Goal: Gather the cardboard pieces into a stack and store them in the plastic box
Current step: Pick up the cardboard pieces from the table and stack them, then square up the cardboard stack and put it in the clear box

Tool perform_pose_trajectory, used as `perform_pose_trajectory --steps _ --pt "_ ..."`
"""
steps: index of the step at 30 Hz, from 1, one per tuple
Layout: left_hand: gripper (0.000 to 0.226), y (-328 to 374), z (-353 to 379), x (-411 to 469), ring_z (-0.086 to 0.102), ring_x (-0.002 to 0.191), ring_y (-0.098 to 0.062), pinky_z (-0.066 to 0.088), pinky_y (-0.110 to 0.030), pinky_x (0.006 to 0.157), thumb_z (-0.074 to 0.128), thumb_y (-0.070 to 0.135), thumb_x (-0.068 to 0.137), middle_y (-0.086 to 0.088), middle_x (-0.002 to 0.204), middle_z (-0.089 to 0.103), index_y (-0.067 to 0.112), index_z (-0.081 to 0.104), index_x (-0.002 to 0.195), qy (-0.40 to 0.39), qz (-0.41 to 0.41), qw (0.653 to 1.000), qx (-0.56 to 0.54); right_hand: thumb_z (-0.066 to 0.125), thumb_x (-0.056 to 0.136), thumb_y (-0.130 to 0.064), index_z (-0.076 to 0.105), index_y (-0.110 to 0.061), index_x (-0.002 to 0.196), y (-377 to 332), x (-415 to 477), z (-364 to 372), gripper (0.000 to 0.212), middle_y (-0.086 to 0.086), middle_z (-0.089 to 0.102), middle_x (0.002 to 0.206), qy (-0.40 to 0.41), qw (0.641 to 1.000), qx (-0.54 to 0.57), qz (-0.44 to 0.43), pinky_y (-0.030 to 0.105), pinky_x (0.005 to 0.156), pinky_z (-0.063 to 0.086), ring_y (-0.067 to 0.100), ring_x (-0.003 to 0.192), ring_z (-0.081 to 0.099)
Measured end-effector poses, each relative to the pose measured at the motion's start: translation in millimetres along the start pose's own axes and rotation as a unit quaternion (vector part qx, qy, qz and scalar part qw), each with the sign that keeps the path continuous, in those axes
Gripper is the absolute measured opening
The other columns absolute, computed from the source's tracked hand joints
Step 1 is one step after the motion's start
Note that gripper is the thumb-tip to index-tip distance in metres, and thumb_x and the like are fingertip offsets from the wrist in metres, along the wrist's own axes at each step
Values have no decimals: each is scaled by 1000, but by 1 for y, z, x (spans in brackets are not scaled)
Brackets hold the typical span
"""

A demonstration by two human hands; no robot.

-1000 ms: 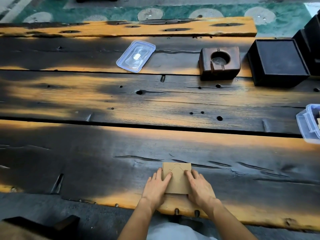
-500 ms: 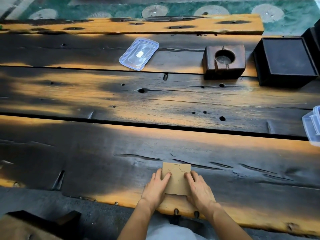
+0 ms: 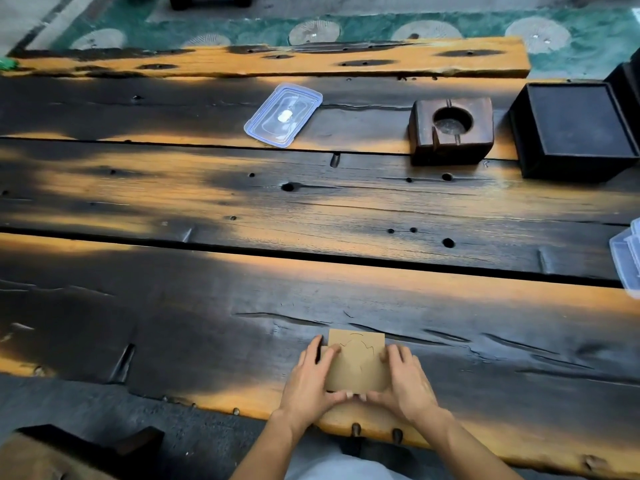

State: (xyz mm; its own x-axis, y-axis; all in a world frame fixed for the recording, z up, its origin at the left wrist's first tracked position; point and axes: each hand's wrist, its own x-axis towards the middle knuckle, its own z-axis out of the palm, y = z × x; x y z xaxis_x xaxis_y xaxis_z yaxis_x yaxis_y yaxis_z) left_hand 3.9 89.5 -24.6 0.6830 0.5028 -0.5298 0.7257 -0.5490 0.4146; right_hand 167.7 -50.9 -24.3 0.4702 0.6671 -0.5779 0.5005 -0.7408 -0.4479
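Stack: the cardboard stack (image 3: 356,362) lies flat on the counter (image 3: 207,306), squarely between our two grips, and its top sheet shows a cut outline.
Left grip: our left grip (image 3: 308,379) is clamped on the stack's left edge, with fingers curled onto the top and the thumb tucked at the near edge.
Right grip: our right grip (image 3: 405,379) mirrors it on the right edge. The two thumbs nearly meet.
Box: the plastic box (image 3: 627,261) sits well to the right of the right grip and further from us, half out of view. Its lid (image 3: 284,114) lies far ahead of both grips.
Handling: we judge the pieces light, thin and fairly stiff, though loose sheets will slide over one another.
Where to hold: we favour opposite side edges, squeezed inward, with thumbs supporting the near edge.
Risk: a slack squeeze may let the sheets fan out or a cut shape drop free.
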Motion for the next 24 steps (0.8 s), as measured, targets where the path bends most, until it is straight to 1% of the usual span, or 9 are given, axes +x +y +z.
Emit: perform_pose_trajectory --steps 4,6,9,14,17,19,21,22,24 --pt "67 1 6 -1 56 119 -16 43 -30 96 79 48 85 3 130 63 28 48 141 114 -150 951 -245 83 79 -47 43 -17 142 6 -4 -1 80 5 56 139 52 982 148 108 36 105 46 24 128 54" --pt "64 3 10 6 62 108 -16 42 -26 89 79 43 87 1 118 68 22 50 141 108 -222 915 -320 80 83 -43 45 -16 144 5 -3 3 76 4 60 135 48 972 178 147 34 103 47 23 125 58" --pt "58 6 15 18 66 102 -17 43 -25 86 80 38 88 4 108 68 21 55 137 96 -262 894 -350 78 85 -39 52 -19 136 -2 3 9 61 3 64 128 45 963 196 182 33 103 46 23 123 59" --pt "40 -1 8 46 64 105 -22 45 -29 99 80 26 90 -7 117 61 16 68 126 73 -280 883 -369 73 85 -29 56 -26 126 -15 22 7 45 3 57 118 31 938 246 243 30 102 44 23 121 58" --pt "26 1 -8 76 61 99 -15 45 -28 92 82 20 86 -7 117 52 23 70 109 96 -257 864 -422 71 87 -25 54 -31 112 -27 51 2 31 3 52 115 37 926 296 232 31 97 42 21 114 56" --pt "22 9 -24 101 62 93 -5 46 -21 76 83 42 84 0 111 57 29 68 95 114 -240 831 -489 71 89 -22 49 -30 100 -33 78 -4 26 4 57 115 64 915 340 209 32 85 40 20 104 58" --pt "42 19 -49 130 65 75 9 47 -13 63 68 69 79 17 86 71 27 65 84 131 -225 791 -553 70 89 -26 46 -27 99 -42 107 -18 26 4 65 111 94 900 388 175 33 78 41 14 93 63" --pt "48 20 -59 149 64 70 14 48 -11 65 59 73 79 24 76 72 26 66 83 149 -215 772 -579 69 87 -34 48 -26 102 -46 124 -25 27 4 68 112 113 888 419 153 34 80 43 10 92 64" --pt "50 21 -78 190 66 82 8 51 -17 80 50 65 94 20 85 74 21 72 91 192 -199 730 -624 62 82 -49 60 -22 113 -59 159 -46 42 5 70 120 163 842 500 118 34 96 47 2 101 64"
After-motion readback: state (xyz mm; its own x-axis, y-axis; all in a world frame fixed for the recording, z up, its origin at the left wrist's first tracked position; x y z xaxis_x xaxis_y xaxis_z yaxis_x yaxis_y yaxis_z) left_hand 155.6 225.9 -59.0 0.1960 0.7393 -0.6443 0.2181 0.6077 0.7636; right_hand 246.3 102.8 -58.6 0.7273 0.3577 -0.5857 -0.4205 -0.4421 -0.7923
